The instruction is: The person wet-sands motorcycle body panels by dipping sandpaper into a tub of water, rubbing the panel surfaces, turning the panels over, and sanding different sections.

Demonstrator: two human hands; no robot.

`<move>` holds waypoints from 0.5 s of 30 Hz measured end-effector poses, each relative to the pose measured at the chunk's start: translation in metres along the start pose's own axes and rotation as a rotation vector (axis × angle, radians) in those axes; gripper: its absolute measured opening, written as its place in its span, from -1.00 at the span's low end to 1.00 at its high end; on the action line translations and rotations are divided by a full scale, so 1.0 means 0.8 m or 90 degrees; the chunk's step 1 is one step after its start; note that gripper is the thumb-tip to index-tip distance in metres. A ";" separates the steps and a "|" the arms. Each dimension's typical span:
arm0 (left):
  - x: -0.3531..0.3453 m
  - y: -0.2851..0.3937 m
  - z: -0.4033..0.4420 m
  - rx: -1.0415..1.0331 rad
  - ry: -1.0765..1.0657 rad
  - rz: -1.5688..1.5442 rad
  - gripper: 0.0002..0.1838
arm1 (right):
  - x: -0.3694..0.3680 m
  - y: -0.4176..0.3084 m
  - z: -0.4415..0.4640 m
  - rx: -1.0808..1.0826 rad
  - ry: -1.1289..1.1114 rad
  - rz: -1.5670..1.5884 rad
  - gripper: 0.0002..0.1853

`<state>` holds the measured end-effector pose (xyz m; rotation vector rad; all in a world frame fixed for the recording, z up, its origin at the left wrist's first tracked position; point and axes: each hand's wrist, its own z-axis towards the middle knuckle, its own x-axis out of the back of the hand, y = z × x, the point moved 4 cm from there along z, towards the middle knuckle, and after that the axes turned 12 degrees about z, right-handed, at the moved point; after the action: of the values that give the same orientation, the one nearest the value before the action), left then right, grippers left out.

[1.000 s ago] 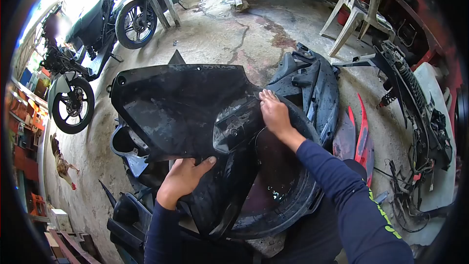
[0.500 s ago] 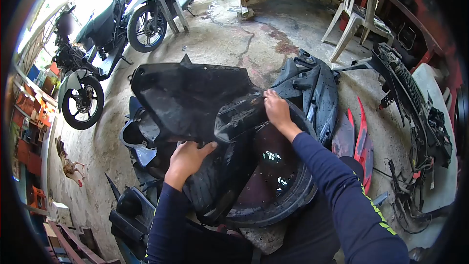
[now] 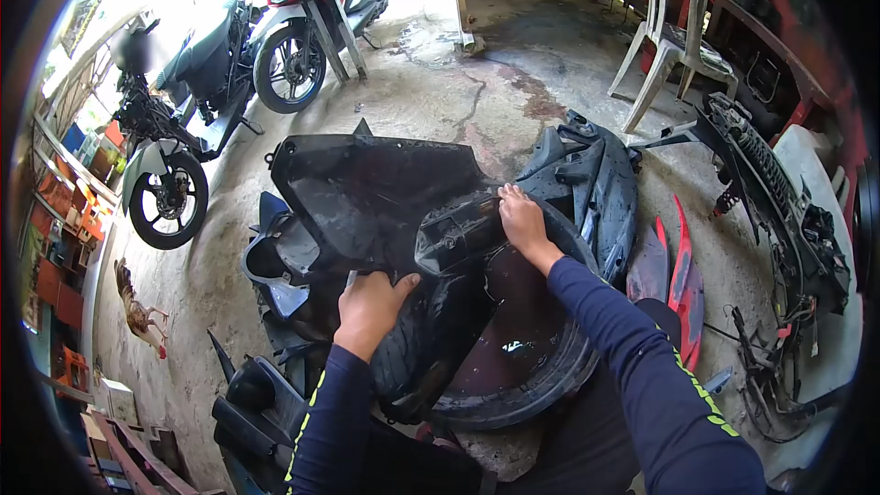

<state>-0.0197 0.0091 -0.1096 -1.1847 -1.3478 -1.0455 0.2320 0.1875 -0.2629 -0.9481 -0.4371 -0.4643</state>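
A large wet black plastic motorcycle panel (image 3: 376, 183) is tilted over a round black basin (image 3: 527, 412) of dark liquid. My left hand (image 3: 371, 302) is closed on the panel's near left part, thumb lying on top and fingertips mostly hidden. Further off to the right, my right hand (image 3: 524, 220) grips the panel's edge beside a raised, scuffed box-shaped section. Below it, the liquid shows a few bright reflections.
More dark fairings (image 3: 587, 183) lie beyond the basin, and red panels (image 3: 678, 266) to its right. A motorcycle frame part (image 3: 770, 192) lies far right. Black plastic parts (image 3: 257, 403) sit at lower left. A chicken (image 3: 139, 316), motorcycles (image 3: 170, 192) and a plastic chair (image 3: 674, 46) stand around.
The whole view has shifted a little, so most things appear slightly lower and further right. Both hands keep their hold on the panel, which stays over the basin.
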 end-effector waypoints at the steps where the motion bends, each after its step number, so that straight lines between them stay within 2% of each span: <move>1: 0.002 0.005 0.000 0.006 -0.011 0.017 -0.25 | 0.002 -0.023 -0.004 0.001 0.002 -0.001 -0.61; 3: -0.005 0.002 0.004 0.020 -0.028 0.002 -0.24 | 0.003 -0.129 -0.034 0.200 -0.091 -0.048 -0.63; 4: -0.008 -0.001 0.006 0.032 -0.044 -0.008 -0.22 | -0.001 -0.153 -0.052 0.251 -0.106 0.045 -0.64; 5: -0.008 -0.001 0.006 0.028 -0.042 -0.003 -0.22 | 0.006 -0.137 -0.037 0.248 -0.099 0.045 -0.64; 7: -0.008 0.000 -0.001 0.023 0.034 0.007 -0.29 | 0.002 -0.026 0.002 -0.159 -0.174 0.064 -0.62; 8: -0.004 0.004 -0.001 0.021 0.036 0.015 -0.30 | -0.021 0.029 0.001 -0.008 0.034 0.070 -0.64; 9: 0.000 0.004 0.001 0.023 0.039 0.013 -0.30 | -0.009 -0.023 0.000 -0.003 0.033 0.070 -0.64; 11: 0.000 0.010 0.001 0.038 -0.011 0.038 -0.31 | -0.001 -0.143 -0.042 0.182 -0.064 0.021 -0.66; 13: -0.006 0.004 0.003 0.034 0.023 0.035 -0.31 | 0.004 -0.136 -0.036 0.232 -0.062 0.062 -0.66; 15: -0.006 0.004 0.001 0.018 0.018 -0.009 -0.26 | 0.025 -0.054 0.006 -0.178 -0.189 0.016 -0.63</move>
<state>-0.0165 0.0099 -0.1142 -1.1375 -1.3465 -1.0459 0.2238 0.1661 -0.2213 -1.2993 -0.6394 -0.3673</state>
